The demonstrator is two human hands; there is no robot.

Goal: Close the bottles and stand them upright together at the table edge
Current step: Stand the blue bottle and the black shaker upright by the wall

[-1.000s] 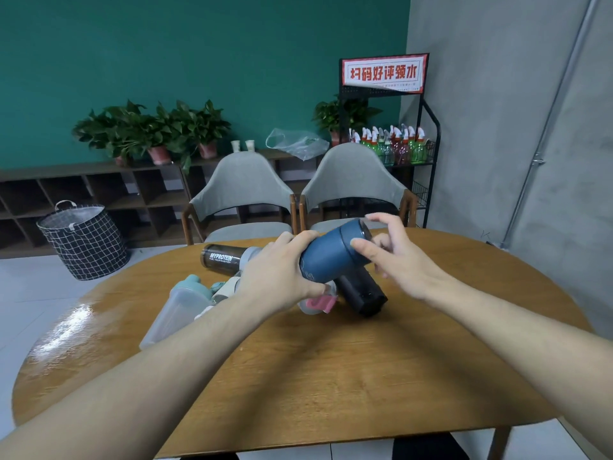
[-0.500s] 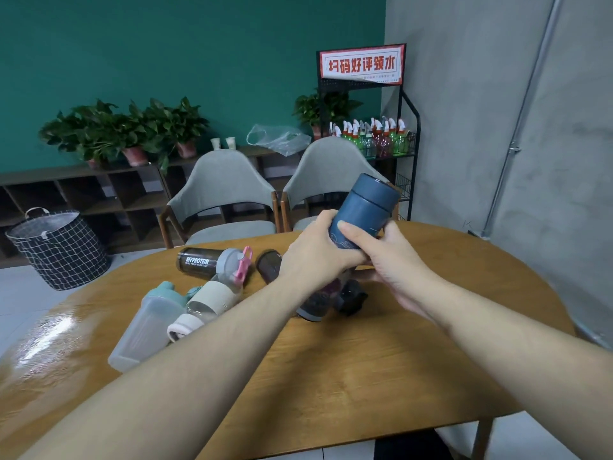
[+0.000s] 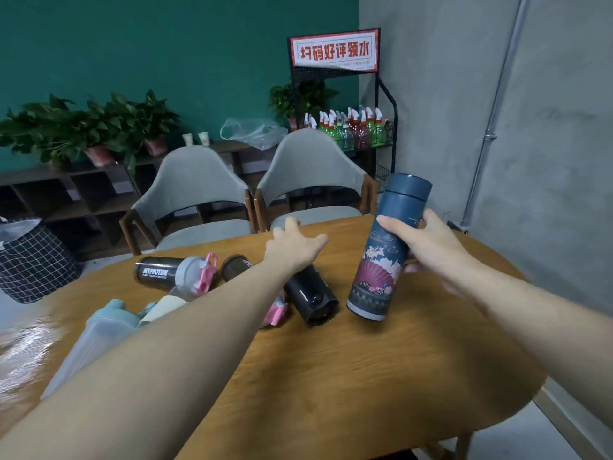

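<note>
My right hand (image 3: 431, 250) grips a tall blue flask (image 3: 386, 250) with a fan pattern and its cap on. The flask is nearly upright, tilted slightly, its base at the wooden table (image 3: 381, 366). My left hand (image 3: 293, 247) hovers open above the table, fingers spread, holding nothing. Below its wrist a black bottle (image 3: 310, 295) lies on its side. Further left lie a dark shaker bottle (image 3: 159, 273) with a grey lid and pink loop, a beige-sleeved bottle (image 3: 166, 308), and a clear bottle with a mint lid (image 3: 99, 333), partly hidden by my left forearm.
Two grey chairs (image 3: 195, 190) stand behind the table's far edge. A black rack with spray bottles (image 3: 351, 127) is at the back right, beside a grey wall. Shelves with plants (image 3: 99, 127) and a checked basket (image 3: 30, 257) are at the left.
The blue flask went from lying in both hands to nearly upright at the right. My left hand let go of it and now hangs open; my right hand keeps hold.
</note>
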